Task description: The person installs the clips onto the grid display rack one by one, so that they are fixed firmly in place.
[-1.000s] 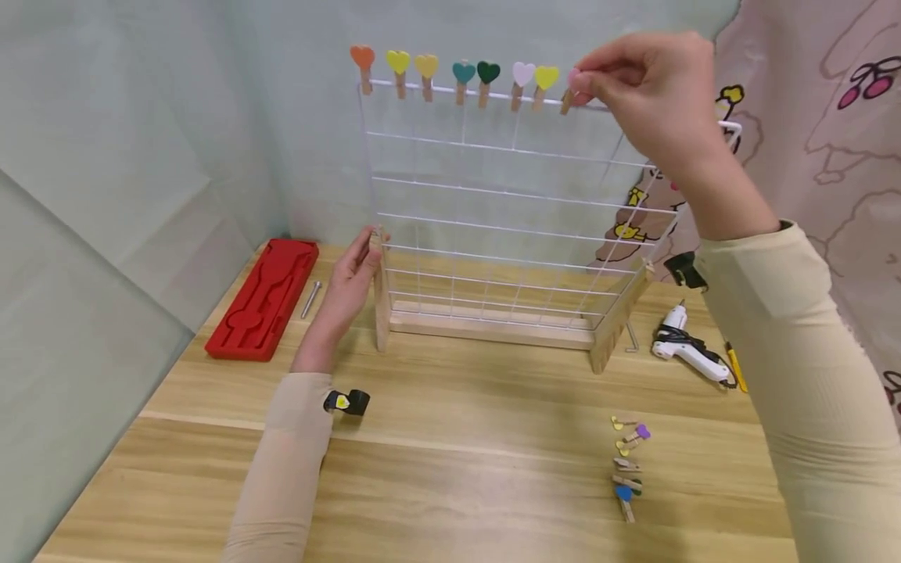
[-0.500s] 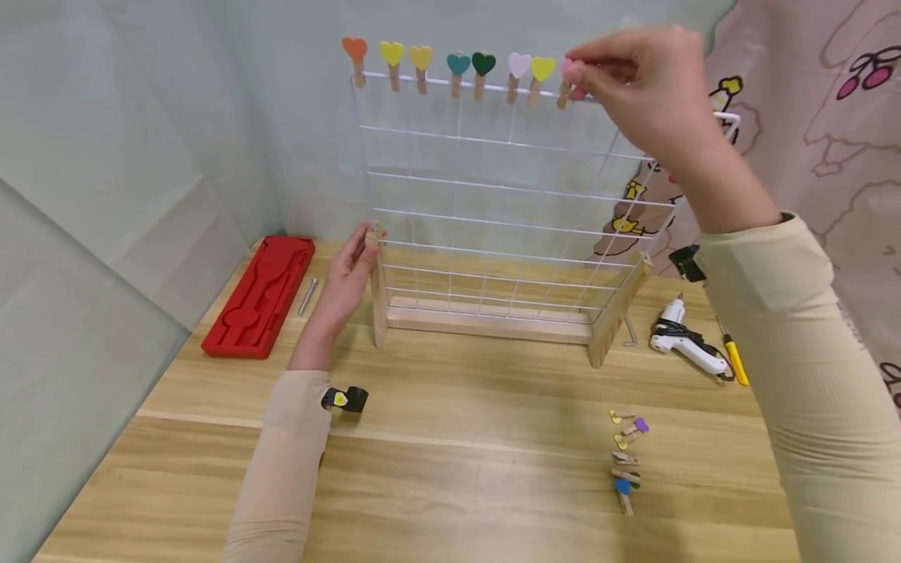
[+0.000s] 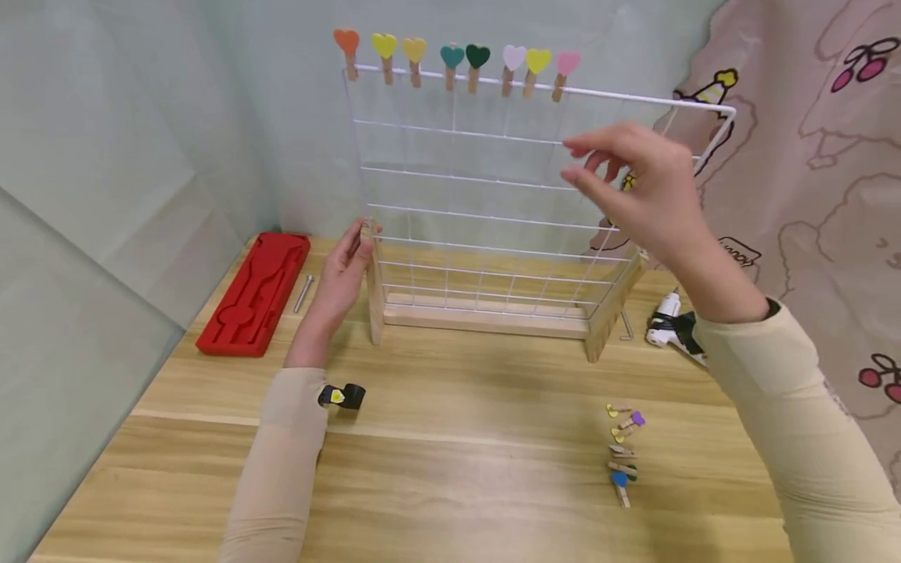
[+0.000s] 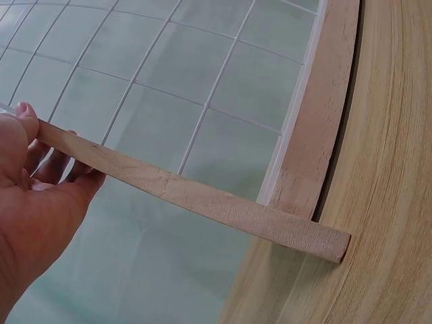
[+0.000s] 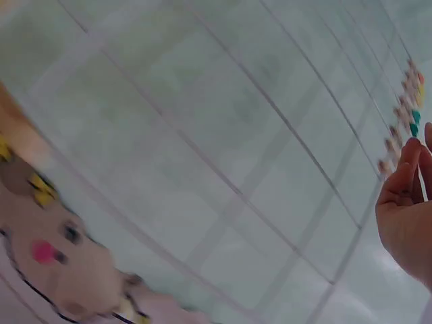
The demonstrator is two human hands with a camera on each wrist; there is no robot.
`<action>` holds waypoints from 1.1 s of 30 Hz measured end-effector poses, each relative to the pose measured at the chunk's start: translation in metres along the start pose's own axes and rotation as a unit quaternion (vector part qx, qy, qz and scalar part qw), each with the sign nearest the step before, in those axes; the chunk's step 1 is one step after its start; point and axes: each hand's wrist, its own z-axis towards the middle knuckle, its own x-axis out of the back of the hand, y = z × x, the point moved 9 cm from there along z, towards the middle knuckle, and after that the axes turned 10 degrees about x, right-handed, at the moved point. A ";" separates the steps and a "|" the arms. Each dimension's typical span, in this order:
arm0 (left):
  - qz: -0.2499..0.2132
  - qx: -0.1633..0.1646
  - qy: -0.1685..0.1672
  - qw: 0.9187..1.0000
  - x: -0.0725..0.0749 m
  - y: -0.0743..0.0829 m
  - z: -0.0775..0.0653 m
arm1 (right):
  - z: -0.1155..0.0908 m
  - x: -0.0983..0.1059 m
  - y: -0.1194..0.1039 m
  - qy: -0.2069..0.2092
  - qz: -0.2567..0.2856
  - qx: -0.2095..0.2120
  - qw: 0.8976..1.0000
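Note:
A white wire grid rack [image 3: 503, 138] stands upright in a wooden base [image 3: 486, 321]. Along its top wire sits a row of heart clothespins in several colours, from an orange heart clothespin [image 3: 346, 44] at the left to a pink heart clothespin [image 3: 567, 64]. My left hand [image 3: 342, 270] grips the upper end of the base's left wooden post [image 4: 182, 190], thumb on one side and fingers on the other. In front of the grid, below the pink clothespin, my right hand [image 3: 644, 188] hangs with thumb and forefinger parted and nothing between them.
Several loose clothespins [image 3: 622, 471] lie on the table's right side. A red moulded tray [image 3: 255, 295] and a bolt [image 3: 303, 293] lie at the left. Beyond the rack's right post are a hex key [image 3: 626, 324] and a white glue gun [image 3: 665, 319].
My right hand has let go of the pink heart clothespin, which stays on the top wire, and has moved down and slightly right. The left hand keeps its grip on the post.

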 end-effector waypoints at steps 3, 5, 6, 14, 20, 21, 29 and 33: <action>-0.001 -0.004 0.003 1.000 0.002 -0.003 0.002 | -0.042 -0.019 0.005 -0.042 0.034 -0.048 0.997; -0.004 -0.006 0.001 1.000 0.001 -0.003 0.003 | -0.076 -0.028 0.010 -0.063 0.046 -0.077 0.994; -0.004 -0.007 0.000 1.000 0.001 -0.003 0.003 | -0.094 -0.033 0.012 -0.073 0.049 -0.089 0.992; 0.002 0.000 -0.004 1.000 0.001 -0.001 0.002 | -0.237 -0.063 0.034 -0.200 0.055 -0.214 0.955; 0.000 0.003 -0.003 1.000 0.001 -0.003 0.001 | -0.297 -0.065 0.035 -0.265 0.059 -0.248 0.930; 0.002 0.004 -0.003 1.000 0.001 -0.003 0.001 | -0.302 -0.064 0.035 -0.268 0.058 -0.250 0.928; 0.008 -0.011 0.006 1.000 0.003 -0.002 0.001 | -0.313 -0.065 0.030 -0.270 0.025 -0.218 0.937; 0.003 -0.015 0.008 1.000 0.002 -0.002 0.002 | -0.314 -0.074 0.030 -0.295 0.058 -0.212 0.930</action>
